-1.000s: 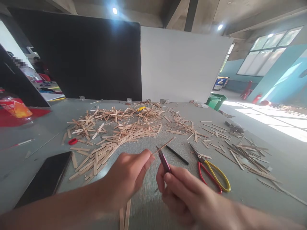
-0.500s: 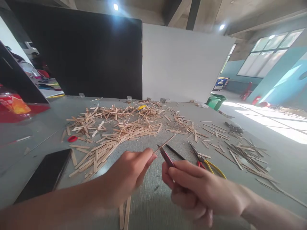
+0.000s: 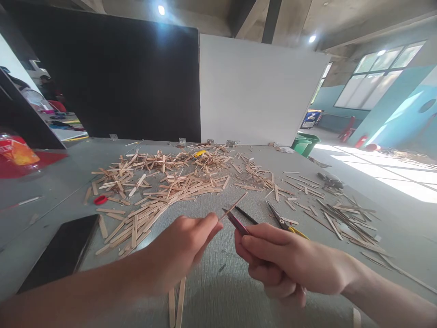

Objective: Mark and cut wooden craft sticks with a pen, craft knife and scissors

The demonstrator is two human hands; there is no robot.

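Between thumb and fingers, my left hand (image 3: 191,239) pinches a thin wooden craft stick (image 3: 236,203), turned edge-on and slanting up to the right. My right hand (image 3: 276,259) is wrapped round a dark red utility knife (image 3: 238,225). The knife's blade points up and left, against or very close to the stick; I cannot tell whether they touch. Beyond the right hand lie a black pen-like rod (image 3: 246,215) and scissors with yellow handles (image 3: 280,219), partly hidden by that hand. Two craft sticks (image 3: 177,303) lie below my left wrist.
A large heap of craft sticks (image 3: 160,200) spreads across the grey table. A black phone (image 3: 61,250) lies at left, near a red ring (image 3: 100,200) and a bottle (image 3: 17,152). Dark thin strips (image 3: 355,232) are scattered at right. Upright black (image 3: 136,82) and white panels (image 3: 252,91) stand behind.
My right hand has shifted slightly right and now covers more of the scissors' handles. The left hand still pinches the stick. The whole view has moved a little.
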